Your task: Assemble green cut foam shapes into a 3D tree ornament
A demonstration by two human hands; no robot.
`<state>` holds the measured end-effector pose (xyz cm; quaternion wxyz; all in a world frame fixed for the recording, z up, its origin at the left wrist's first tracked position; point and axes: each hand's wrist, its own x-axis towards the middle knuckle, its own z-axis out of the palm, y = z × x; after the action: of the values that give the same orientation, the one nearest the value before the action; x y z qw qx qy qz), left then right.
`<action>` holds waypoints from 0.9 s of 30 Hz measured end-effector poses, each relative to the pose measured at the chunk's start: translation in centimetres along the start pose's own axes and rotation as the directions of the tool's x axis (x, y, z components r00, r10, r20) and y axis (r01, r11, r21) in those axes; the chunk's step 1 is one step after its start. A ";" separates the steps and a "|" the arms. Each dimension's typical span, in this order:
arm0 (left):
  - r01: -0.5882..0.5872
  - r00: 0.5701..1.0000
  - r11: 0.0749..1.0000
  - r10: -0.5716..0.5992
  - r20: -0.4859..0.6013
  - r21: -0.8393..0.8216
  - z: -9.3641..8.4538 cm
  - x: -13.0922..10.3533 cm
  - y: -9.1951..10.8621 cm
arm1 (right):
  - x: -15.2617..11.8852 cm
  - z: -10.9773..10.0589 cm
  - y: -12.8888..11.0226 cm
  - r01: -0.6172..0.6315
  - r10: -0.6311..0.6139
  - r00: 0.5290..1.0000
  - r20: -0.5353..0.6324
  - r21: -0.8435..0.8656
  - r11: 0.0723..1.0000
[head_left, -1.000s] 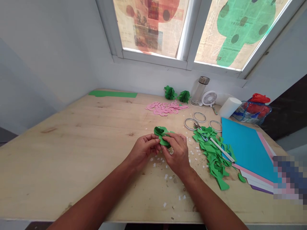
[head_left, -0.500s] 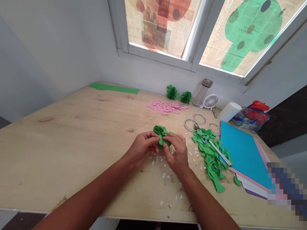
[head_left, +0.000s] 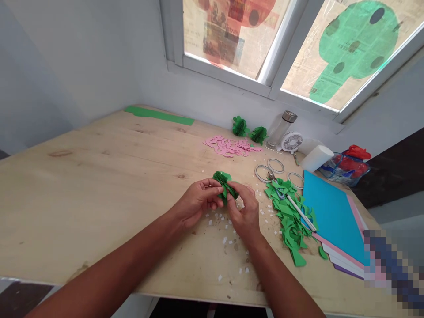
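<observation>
A layered green paper piece [head_left: 225,185] is held between my two hands above the middle of the table, its folds fanned out. My left hand [head_left: 198,201] pinches its left side with thumb and fingers. From the right, my right hand [head_left: 244,206] grips its other edge. Small white paper bits [head_left: 226,240] lie scattered beneath and around the hands. Beyond them is a pile of pink paper cutouts [head_left: 232,145], with two finished-looking green folded paper pieces [head_left: 240,126] behind it by the wall.
Right of my hands lie green scraps [head_left: 289,221], scissors [head_left: 276,183], a white pen [head_left: 301,213], tape rolls [head_left: 275,165] and blue paper [head_left: 331,216]. A bottle [head_left: 281,128], small fan [head_left: 291,142] and white roll [head_left: 317,158] stand behind. Green strip [head_left: 162,115] lies far left.
The green paper piece between my hands has opened into more visible folds, and my right fingers have shifted to its right edge. The camera view has tilted slightly.
</observation>
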<state>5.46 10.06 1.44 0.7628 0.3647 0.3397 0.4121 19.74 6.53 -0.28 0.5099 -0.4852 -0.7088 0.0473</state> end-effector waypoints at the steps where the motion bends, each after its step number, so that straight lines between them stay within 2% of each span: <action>1: -0.006 1.000 1.000 0.006 -0.002 -0.004 0.0 0.0 0.0 | 0.0 0.0 0.0 -0.029 0.029 1.000 0.001 0.011 1.000; 6: -0.066 0.998 0.996 0.067 -0.018 0.052 0.1 -0.1 0.0 | -0.3 0.2 0.1 -0.190 0.188 0.982 0.029 0.133 0.973; 9: -0.102 0.994 0.989 0.105 -0.016 0.110 0.1 -0.1 0.1 | -0.2 0.2 0.2 -0.241 0.241 0.970 0.024 0.196 0.951; 16: -0.122 0.992 0.982 0.127 -0.022 0.147 0.1 -0.1 0.3 | 0.0 0.0 0.3 -0.303 0.312 0.950 0.031 0.336 0.892; 21: -0.127 0.991 0.984 0.131 -0.030 0.123 0.3 -0.3 0.3 | 0.0 0.1 0.4 -0.322 0.330 0.943 0.036 0.333 0.886; 27: -0.129 0.989 0.977 0.139 -0.046 0.171 0.2 0.0 0.1 | 0.0 0.3 0.2 -0.314 0.331 0.944 0.010 0.342 0.886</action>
<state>5.57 10.04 1.63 0.6897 0.4376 0.3698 0.4428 19.67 6.73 -0.54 0.5879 -0.5021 -0.5868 0.2407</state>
